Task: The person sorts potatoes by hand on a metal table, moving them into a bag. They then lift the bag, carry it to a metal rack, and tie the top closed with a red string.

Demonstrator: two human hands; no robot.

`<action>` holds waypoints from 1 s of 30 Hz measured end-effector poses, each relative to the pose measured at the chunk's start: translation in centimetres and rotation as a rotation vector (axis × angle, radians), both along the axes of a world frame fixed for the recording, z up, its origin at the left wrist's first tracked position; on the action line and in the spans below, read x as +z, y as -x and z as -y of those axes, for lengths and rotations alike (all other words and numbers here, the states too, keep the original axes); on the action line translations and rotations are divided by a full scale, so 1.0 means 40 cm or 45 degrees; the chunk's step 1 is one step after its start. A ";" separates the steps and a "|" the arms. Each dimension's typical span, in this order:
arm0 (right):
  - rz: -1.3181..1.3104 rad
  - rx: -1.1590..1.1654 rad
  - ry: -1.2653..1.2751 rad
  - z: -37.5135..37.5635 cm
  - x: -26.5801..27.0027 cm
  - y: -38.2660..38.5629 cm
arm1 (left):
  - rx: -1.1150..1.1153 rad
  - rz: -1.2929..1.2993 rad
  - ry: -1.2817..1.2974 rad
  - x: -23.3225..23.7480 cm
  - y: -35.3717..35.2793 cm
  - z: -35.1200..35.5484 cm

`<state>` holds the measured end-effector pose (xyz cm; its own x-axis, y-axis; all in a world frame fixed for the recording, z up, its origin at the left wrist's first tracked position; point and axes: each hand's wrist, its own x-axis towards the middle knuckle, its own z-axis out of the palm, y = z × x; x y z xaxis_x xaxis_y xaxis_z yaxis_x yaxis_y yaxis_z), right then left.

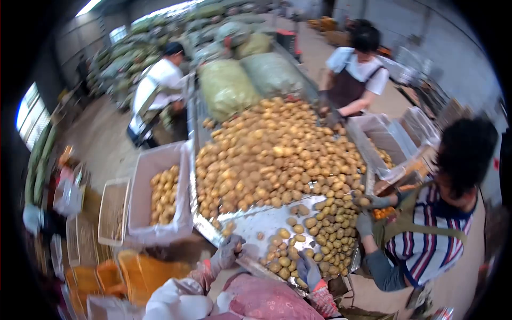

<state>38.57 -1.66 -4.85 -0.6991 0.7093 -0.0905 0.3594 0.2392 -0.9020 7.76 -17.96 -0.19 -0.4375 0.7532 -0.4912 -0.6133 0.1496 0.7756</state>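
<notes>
My left hand (228, 252), in a grey glove, is beside the near left edge of the metal sorting table (250, 229). Its fingers are curled, with a small brownish patch at the tips that I cannot make out. Also gloved, my right hand (309, 269) reaches over the near edge with fingers stretched out. It touches or hovers just above loose potatoes (285, 262). Smaller potatoes (336, 224) gather to its right, while a large heap of potatoes (266, 154) covers the middle and far part of the table.
A lined crate (141, 213) with potatoes stands left of the table; another lined crate (397, 130) is at right. Full sacks (226, 88) lie at the table's far end. A striped-shirted co-worker (432, 234) reaches in from the right; two more people stand farther along.
</notes>
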 end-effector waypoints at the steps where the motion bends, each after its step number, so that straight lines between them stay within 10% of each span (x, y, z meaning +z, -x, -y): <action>1: -0.112 0.003 0.090 0.002 -0.021 0.038 | 0.002 0.064 0.017 0.032 -0.013 0.023; 3: 0.144 0.435 -0.775 0.005 0.017 0.077 | -0.150 -0.598 -0.026 -0.041 -0.022 0.098; 7: 0.167 0.739 -0.897 -0.055 0.008 -0.010 | 0.234 -0.086 0.021 -0.058 -0.055 0.168; 8: 0.112 0.429 0.127 -0.081 -0.076 -0.082 | 0.334 -0.151 0.157 -0.060 -0.069 0.190; 10: 0.095 0.073 1.136 -0.083 -0.091 -0.119 | 0.422 -0.018 0.222 -0.043 -0.061 0.258; 11: 0.123 0.030 0.428 -0.060 -0.039 -0.121 | 0.467 0.083 0.230 -0.049 -0.047 0.303; 14: 0.244 -0.039 -0.294 -0.064 -0.036 -0.131 | 0.695 0.095 0.124 -0.064 0.054 0.500; 18: 0.290 0.090 -0.214 -0.084 -0.039 -0.123 | 1.131 -0.676 -0.247 0.021 0.406 0.787; 20: 0.044 -0.050 -0.176 -0.092 -0.011 -0.056 | 1.615 -0.361 -0.212 0.159 0.479 0.790; 21: -0.322 -0.267 0.368 -0.062 0.058 0.016 | 1.655 -0.438 -0.114 0.224 0.481 0.747; 22: -0.702 -0.502 0.899 -0.031 0.123 0.073 | 1.479 -0.457 -0.063 0.154 0.508 0.785; 25: -0.288 -0.575 1.228 -0.059 -0.039 -0.009 | 0.859 -0.227 0.105 -0.074 0.466 0.771; 27: 0.254 -0.072 0.149 -0.022 -0.036 -0.095 | 0.297 -0.043 0.628 -0.088 0.331 0.609; 28: 0.577 0.473 -0.897 0.001 0.042 -0.125 | 0.078 -0.286 0.807 0.010 0.209 0.466; 30: 0.745 0.423 -0.647 0.026 -0.002 -0.221 | -0.273 -0.259 0.743 0.031 0.091 0.326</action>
<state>47.42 -2.72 -4.93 -0.8185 0.5271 -0.2285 0.5744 0.7419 -0.3459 4.14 -31.00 1.05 -0.4346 0.4692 -0.7688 -0.3724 0.6836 0.6277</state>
